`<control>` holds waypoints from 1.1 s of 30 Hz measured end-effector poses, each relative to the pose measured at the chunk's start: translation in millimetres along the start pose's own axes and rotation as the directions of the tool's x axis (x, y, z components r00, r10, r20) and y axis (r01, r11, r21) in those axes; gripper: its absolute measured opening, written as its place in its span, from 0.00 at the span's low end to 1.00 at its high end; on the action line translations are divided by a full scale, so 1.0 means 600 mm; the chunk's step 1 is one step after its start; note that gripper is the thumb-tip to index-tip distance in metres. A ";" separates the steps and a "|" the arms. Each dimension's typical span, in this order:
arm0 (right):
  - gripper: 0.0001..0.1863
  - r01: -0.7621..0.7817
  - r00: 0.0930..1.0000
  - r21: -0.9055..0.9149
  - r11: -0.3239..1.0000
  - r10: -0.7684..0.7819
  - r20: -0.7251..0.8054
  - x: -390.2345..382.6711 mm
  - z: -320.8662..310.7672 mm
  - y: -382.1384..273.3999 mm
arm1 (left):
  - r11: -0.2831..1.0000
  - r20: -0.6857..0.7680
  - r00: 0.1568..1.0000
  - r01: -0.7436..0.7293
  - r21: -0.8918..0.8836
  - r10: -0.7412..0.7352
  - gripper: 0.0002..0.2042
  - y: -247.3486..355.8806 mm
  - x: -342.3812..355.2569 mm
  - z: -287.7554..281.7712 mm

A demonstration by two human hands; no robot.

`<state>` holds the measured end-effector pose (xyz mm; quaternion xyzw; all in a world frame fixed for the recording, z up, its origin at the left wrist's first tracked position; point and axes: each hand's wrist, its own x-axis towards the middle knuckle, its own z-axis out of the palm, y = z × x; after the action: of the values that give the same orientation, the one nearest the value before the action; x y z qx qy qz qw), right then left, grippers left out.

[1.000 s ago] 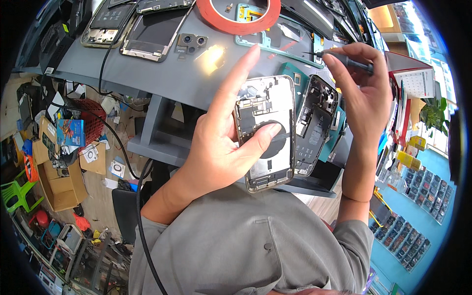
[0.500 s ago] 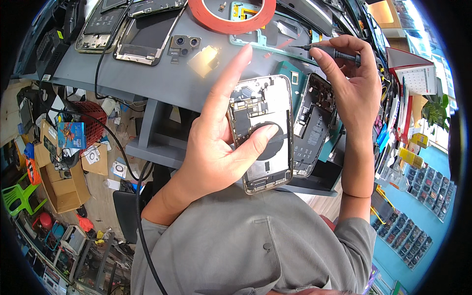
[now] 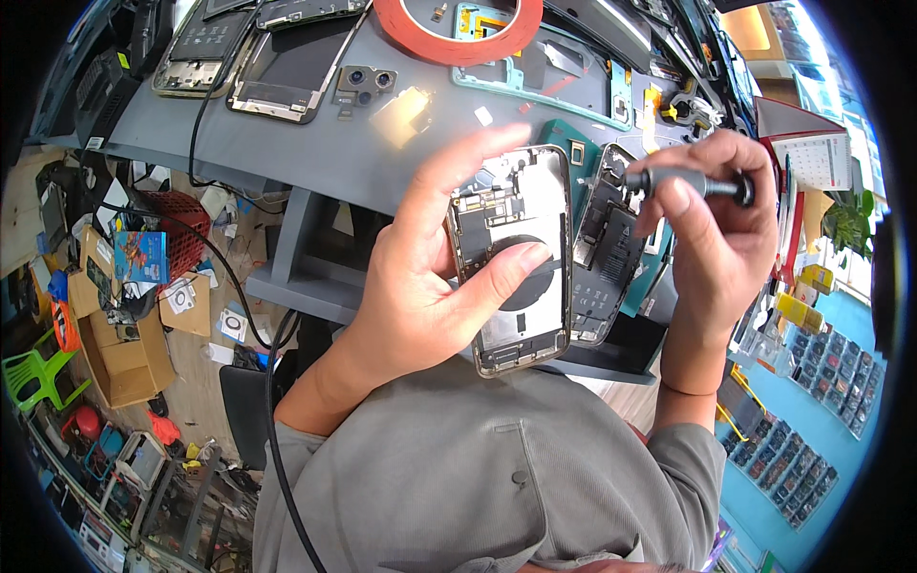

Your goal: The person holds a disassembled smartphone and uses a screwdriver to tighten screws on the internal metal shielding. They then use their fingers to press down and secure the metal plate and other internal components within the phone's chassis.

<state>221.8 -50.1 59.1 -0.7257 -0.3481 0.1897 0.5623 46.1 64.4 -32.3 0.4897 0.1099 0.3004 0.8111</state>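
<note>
Phone housing [image 3: 535,291] sits clamped in the left hand [image 3: 415,282], thumb across it, while the right hand [image 3: 723,234] curls around a screwdriver [image 3: 707,184].

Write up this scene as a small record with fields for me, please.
Left hand: holds an opened, silver-edged rectangular phone body, thumb over its round black coil
Right hand: grips a dark grey cylindrical tool, apart from the phone body
Right of phone body: opened black phone housing
On grey bench: flat red tape ring; black triple-lens camera module
</note>
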 end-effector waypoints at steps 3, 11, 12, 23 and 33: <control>0.22 -0.058 0.998 0.073 0.996 0.056 0.027 -0.020 0.017 -0.004 | 0.999 0.086 0.996 0.001 -0.033 0.002 0.27 -0.010 -0.006 -0.017; 0.21 -0.110 0.989 0.143 0.984 0.093 0.118 -0.026 0.022 0.007 | 0.987 0.068 0.997 -0.056 0.149 0.047 0.16 -0.009 -0.003 -0.018; 0.21 -0.112 0.989 0.147 0.983 0.095 0.117 -0.027 0.022 0.008 | 0.983 0.074 0.995 -0.074 0.166 0.063 0.15 -0.009 -0.003 -0.019; 0.22 -0.125 0.986 0.107 0.986 0.111 0.128 -0.026 0.022 0.001 | 0.981 0.064 0.998 -0.012 0.193 -0.001 0.11 -0.003 -0.008 -0.021; 0.22 -0.100 0.989 0.103 0.990 0.088 0.115 -0.028 0.017 0.005 | 0.963 0.034 0.999 -0.008 0.271 -0.001 0.10 0.000 -0.006 -0.019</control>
<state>204.5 -55.8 51.3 -0.6980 -0.3332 0.2746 0.5712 38.1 70.5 -38.3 0.6012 0.1353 0.2756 0.7378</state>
